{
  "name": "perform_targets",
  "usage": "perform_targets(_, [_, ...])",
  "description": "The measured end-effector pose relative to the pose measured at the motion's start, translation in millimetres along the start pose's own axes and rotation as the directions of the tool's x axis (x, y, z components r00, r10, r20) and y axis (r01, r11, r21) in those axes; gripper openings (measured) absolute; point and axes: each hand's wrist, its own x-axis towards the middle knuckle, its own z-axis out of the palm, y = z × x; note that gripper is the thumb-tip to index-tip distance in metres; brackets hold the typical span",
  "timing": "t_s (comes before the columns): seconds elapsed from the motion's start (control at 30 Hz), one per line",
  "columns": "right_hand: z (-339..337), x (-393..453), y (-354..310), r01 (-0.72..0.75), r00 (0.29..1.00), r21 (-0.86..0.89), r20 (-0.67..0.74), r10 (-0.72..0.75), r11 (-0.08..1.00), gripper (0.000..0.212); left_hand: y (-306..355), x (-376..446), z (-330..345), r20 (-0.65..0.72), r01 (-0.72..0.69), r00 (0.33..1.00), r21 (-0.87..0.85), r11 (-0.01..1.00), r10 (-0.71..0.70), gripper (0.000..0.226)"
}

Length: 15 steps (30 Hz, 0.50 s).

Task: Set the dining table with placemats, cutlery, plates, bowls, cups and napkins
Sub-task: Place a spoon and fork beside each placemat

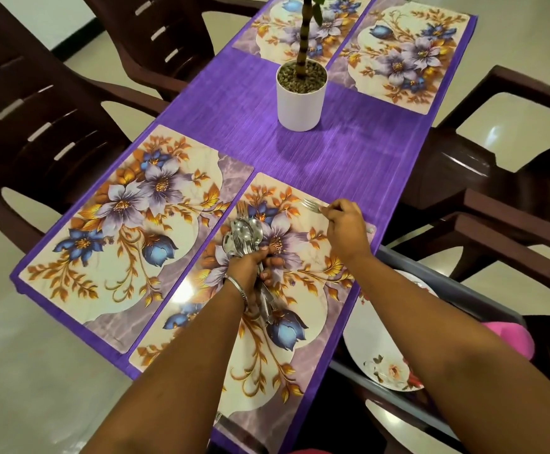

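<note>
Laying cutlery on the near placemat [300, 322].
Left hand [250, 267] clamps the spare cutlery bundle [244, 237] as stock; right hand [345, 227] pinches one fork [311, 204], lowering it to the mat's edge.

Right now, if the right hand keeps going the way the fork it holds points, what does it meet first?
The right hand aims the fork up-left across the near-right placemat. Beyond that lies bare purple cloth; the white plant pot looks off-line, though depth is unclear.

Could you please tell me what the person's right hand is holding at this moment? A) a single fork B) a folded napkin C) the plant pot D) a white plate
A: the right hand pinches a single fork over the near-right placemat, while the left hand grips the bundle of cutlery.
</note>
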Motion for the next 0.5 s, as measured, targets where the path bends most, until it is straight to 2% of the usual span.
perform_targets(0.1, [2, -1, 1, 0.025, 1.000, -0.050, -0.013, -0.026, 0.998, 0.017, 0, 0, 0, -0.002, -0.004, 1.000, -0.004, 1.000, 0.004, 0.028])
perform_targets(0.17, [3, -4, -4, 0.131, 0.990, -0.081, -0.044, -0.135, 0.988, 0.020, -1, 1, -1, 0.002, -0.001, 1.000, -0.001, 1.000, 0.001, 0.027])
perform_targets(0.23, [8, -10, -17, 0.260, 0.964, -0.013, -0.054, -0.261, 0.965, 0.021, -2, 2, -2, 0.012, -0.001, 1.000, -0.003, 1.000, 0.001, 0.026])
perform_targets(0.27, [11, -14, -27, 0.277, 0.961, 0.074, -0.038, -0.275, 0.958, 0.021, -3, 2, -3, 0.024, -0.007, 1.000, -0.009, 1.000, 0.007, 0.026])
perform_targets(0.3, [16, -19, -38, 0.239, 0.970, 0.181, 0.002, -0.243, 0.954, 0.021, -4, 3, -4, 0.035, -0.018, 0.999, -0.012, 1.000, 0.019, 0.025])
perform_targets(0.37, [27, -28, -59, 0.054, 0.975, 0.314, 0.188, -0.118, 0.948, 0.021, -6, 4, -8, 0.055, -0.045, 0.997, -0.020, 0.999, 0.046, 0.024])
perform_targets(0.43, [40, -32, -72, -0.129, 0.930, 0.308, 0.366, 0.008, 0.942, 0.021, -9, 6, -11, 0.075, -0.067, 0.995, -0.037, 0.997, 0.070, 0.023])
perform_targets(0.5, [45, -33, -77, -0.307, 0.887, 0.385, 0.448, 0.115, 0.870, 0.007, -10, 6, -11, 0.089, -0.083, 0.992, -0.053, 0.995, 0.087, 0.024])
